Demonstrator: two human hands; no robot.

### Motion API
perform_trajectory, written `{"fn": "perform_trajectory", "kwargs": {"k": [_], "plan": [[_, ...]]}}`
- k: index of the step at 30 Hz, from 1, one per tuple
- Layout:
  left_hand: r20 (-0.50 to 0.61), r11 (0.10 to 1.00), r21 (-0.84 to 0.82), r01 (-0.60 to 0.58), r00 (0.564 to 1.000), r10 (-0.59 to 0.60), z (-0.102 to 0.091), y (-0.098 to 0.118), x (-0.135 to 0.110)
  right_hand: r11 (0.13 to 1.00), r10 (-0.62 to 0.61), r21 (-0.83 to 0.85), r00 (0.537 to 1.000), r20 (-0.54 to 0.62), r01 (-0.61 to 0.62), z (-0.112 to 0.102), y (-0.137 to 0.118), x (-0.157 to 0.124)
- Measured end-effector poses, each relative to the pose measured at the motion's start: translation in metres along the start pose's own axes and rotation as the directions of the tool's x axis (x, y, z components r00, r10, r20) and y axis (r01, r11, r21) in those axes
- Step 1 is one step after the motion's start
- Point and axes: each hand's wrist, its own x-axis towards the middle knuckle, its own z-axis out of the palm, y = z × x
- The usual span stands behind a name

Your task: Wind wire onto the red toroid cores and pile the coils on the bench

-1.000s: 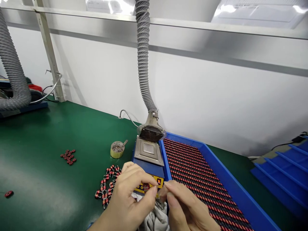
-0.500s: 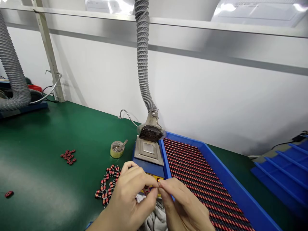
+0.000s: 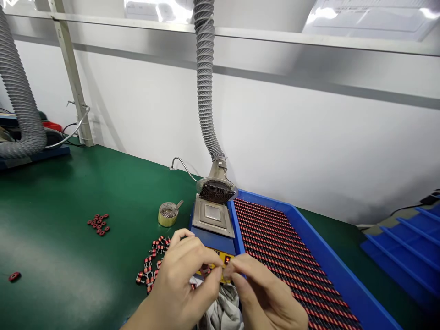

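Observation:
My left hand point(image 3: 187, 275) is closed in a pinch around a small red wire-wound coil point(image 3: 205, 271), mostly hidden by the fingers. Close beside it, my right hand point(image 3: 264, 288) pinches thumb and forefinger together; whatever lies between them is too small or blurred to make out. Just beyond the hands stands a blue solder pot point(image 3: 213, 237) with a square metal top and a lit orange switch. A pile of red coils with black cores and wire ends point(image 3: 148, 270) lies left of my left hand. Under the hands is a crumpled grey-white cloth point(image 3: 225, 309).
At right, a blue tray point(image 3: 319, 243) holds many rows of red coils. A small yellow cup point(image 3: 167, 215) with a handle stands left of the pot. Red rings point(image 3: 99, 224) and one lone ring point(image 3: 14, 277) lie further left. A fume hose point(image 3: 206, 91) hangs over the pot.
My fingertips have drawn slightly apart, the left ones moving a little left, and the pot's lit switch now shows between them. The view has shifted very slightly.

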Motion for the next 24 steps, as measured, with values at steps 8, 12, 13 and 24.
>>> {"fn": "perform_trajectory", "kwargs": {"k": [8,12,13,24], "plan": [[0.018,0.98,0.161,-0.117,0.993,0.116,0.005,-0.003,-0.007,0.987,-0.023,-0.155,0.996,0.084,0.036,0.004,0.0,0.0],[-0.026,0.945,0.289,-0.151,0.986,0.166,0.008,-0.004,-0.011,0.913,0.303,0.231,0.938,0.169,-0.337,0.005,0.0,-0.001],[-0.034,0.957,0.257,-0.132,0.989,0.145,0.007,-0.003,-0.009,0.916,0.264,0.271,0.952,0.154,-0.297,0.004,0.0,-0.001],[0.017,0.997,0.036,-0.072,0.997,0.071,0.005,-0.003,-0.006,0.93,-0.235,-0.262,0.965,0.113,0.257,0.002,0.003,0.001]]}}
